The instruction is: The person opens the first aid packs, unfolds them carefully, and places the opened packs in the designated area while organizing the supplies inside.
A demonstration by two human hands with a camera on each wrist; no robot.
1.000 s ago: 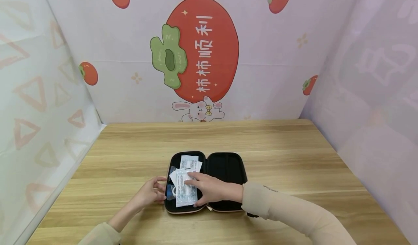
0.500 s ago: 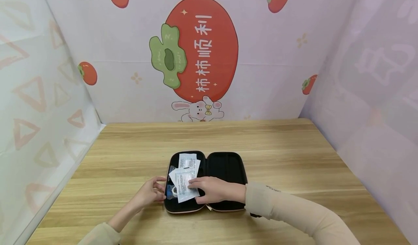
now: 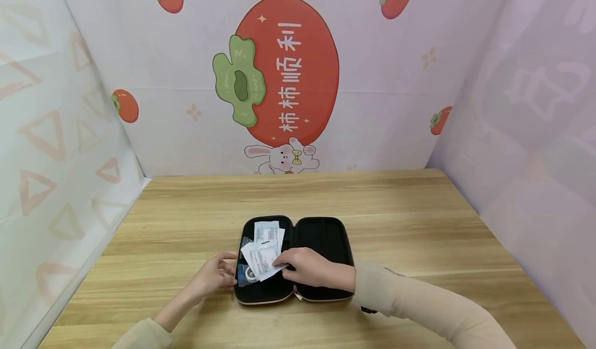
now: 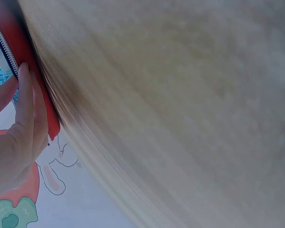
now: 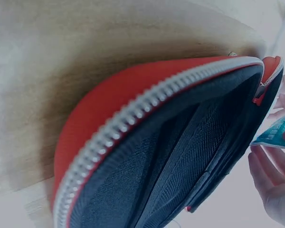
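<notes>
From my station, the head view shows a pale left wall (image 3: 42, 132) printed with triangles, standing at the left side of the wooden table (image 3: 177, 225). Next, the left hand (image 3: 211, 276) is at the outer left side of the case (image 3: 267, 293). Its fingers are relaxed and not clenched; my left wrist view shows them touching the red shell beside the zip.

The case lies unfolded flat on the table, black lining up. Its left half contains a blue packet (image 3: 244, 276) in clear wrap, a white ring (image 3: 251, 274) beside it, and, farther back, white sachets (image 3: 266, 229) partly overlapping.

Over the left half, tilted, is the printed sachet (image 3: 264, 260). The right hand (image 3: 309, 267) pinches its right corner between thumb and fingers. My right wrist view shows teal printing on the part in the fingers.

The right half (image 3: 337, 243) of the case extends beyond the hinge and carries a raised divider; the right hand and forearm pass over its front portion. A dark band (image 3: 369, 310) shows beneath the beige right sleeve (image 3: 419, 302).
</notes>
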